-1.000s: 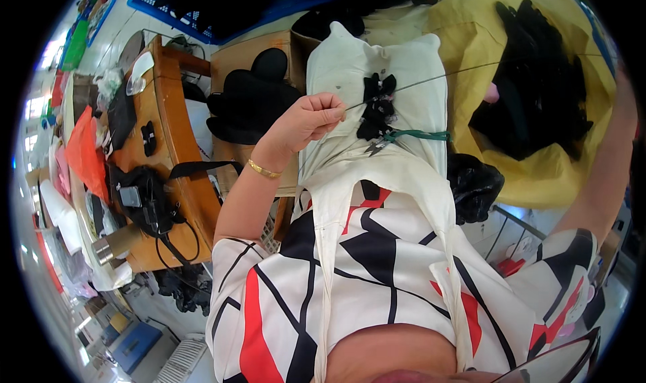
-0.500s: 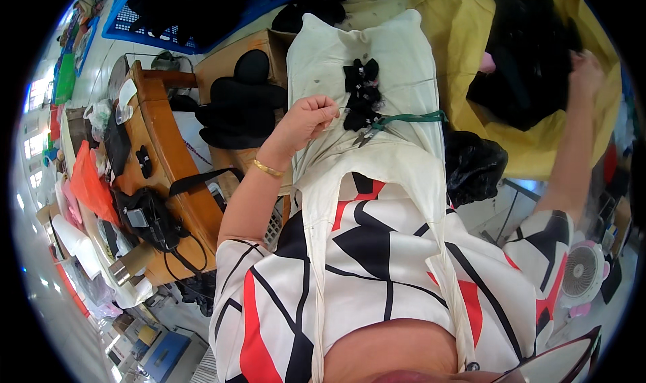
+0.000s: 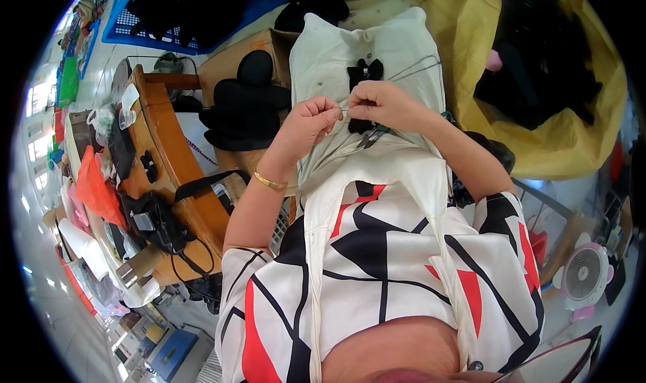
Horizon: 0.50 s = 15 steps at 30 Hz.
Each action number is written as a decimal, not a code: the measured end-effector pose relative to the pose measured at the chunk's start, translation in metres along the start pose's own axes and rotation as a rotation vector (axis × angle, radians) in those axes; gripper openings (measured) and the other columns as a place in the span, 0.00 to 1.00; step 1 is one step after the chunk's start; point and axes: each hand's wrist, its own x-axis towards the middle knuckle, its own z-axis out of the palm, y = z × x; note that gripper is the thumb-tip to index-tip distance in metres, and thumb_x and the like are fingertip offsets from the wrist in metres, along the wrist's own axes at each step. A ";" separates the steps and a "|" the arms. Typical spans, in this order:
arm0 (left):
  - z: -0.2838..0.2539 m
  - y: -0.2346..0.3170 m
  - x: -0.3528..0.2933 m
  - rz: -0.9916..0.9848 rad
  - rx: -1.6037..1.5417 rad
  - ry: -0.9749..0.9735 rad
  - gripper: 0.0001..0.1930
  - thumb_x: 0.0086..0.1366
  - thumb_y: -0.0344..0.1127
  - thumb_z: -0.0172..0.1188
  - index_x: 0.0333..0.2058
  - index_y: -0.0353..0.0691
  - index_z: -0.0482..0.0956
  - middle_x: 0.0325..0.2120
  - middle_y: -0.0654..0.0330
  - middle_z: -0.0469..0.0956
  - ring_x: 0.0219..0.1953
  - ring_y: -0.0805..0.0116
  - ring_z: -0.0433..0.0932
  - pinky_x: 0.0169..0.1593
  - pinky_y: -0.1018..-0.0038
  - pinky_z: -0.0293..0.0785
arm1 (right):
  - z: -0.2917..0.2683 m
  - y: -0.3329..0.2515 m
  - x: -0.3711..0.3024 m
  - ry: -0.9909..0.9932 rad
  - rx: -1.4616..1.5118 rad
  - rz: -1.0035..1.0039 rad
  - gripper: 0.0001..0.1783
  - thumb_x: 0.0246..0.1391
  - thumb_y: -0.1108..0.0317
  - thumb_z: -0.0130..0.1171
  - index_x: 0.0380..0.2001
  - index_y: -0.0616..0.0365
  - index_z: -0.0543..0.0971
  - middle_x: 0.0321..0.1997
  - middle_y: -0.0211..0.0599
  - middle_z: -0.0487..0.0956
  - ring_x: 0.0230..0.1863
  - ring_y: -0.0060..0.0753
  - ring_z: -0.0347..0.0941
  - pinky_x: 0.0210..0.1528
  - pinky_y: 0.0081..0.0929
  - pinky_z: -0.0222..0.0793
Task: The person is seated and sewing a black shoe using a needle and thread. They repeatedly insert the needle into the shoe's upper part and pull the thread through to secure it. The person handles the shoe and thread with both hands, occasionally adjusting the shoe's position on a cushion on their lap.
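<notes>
My left hand (image 3: pixel 315 122) pinches a thin, needle-like strand (image 3: pixel 345 111), too fine to make out exactly. Fingertips of my right hand (image 3: pixel 387 106) are pressed together at its other end, almost meeting the left. Beneath and beyond them, small black fabric bows (image 3: pixel 364 69) lie in a row on the white cloth (image 3: pixel 323 53) over my lap; the right hand covers some of them. Scissors (image 3: pixel 372 137) with green handles rest just below the right hand, mostly hidden by it. A thin dark loop (image 3: pixel 424 65) runs across the cloth beyond the right hand.
On the right stands a large yellow bag (image 3: pixel 457 19) holding black pieces (image 3: pixel 538 66). Black padded shapes (image 3: pixel 249 110) lean against a cardboard box (image 3: pixel 232 53) at left, near a wooden bench (image 3: pixel 165 137) with a black pouch (image 3: pixel 151 215). A blue basket (image 3: pixel 131 26) is at far left.
My right hand has come from the yellow bag at the right to the cloth, meeting my left hand. The left hand has hardly moved. A thin loop now shows on the cloth.
</notes>
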 end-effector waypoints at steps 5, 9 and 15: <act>-0.012 -0.008 -0.010 -0.079 0.180 0.029 0.06 0.65 0.34 0.61 0.34 0.38 0.79 0.21 0.72 0.72 0.20 0.87 0.59 0.24 0.87 0.56 | -0.003 0.007 0.003 0.153 0.164 0.095 0.07 0.59 0.69 0.62 0.31 0.59 0.75 0.28 0.21 0.70 0.29 0.14 0.62 0.33 0.17 0.62; -0.047 -0.030 -0.012 0.105 0.632 0.062 0.08 0.63 0.34 0.61 0.37 0.36 0.82 0.27 0.68 0.76 0.26 0.79 0.68 0.33 0.81 0.67 | -0.003 0.002 0.007 0.203 0.133 0.107 0.08 0.55 0.69 0.64 0.29 0.61 0.77 0.26 0.28 0.74 0.30 0.22 0.66 0.35 0.22 0.66; -0.030 0.012 0.003 0.332 0.509 0.156 0.11 0.62 0.34 0.64 0.40 0.35 0.84 0.32 0.66 0.78 0.31 0.80 0.70 0.35 0.80 0.68 | -0.006 -0.007 0.009 0.183 0.069 0.104 0.09 0.55 0.68 0.63 0.28 0.62 0.77 0.26 0.29 0.74 0.29 0.23 0.67 0.34 0.24 0.66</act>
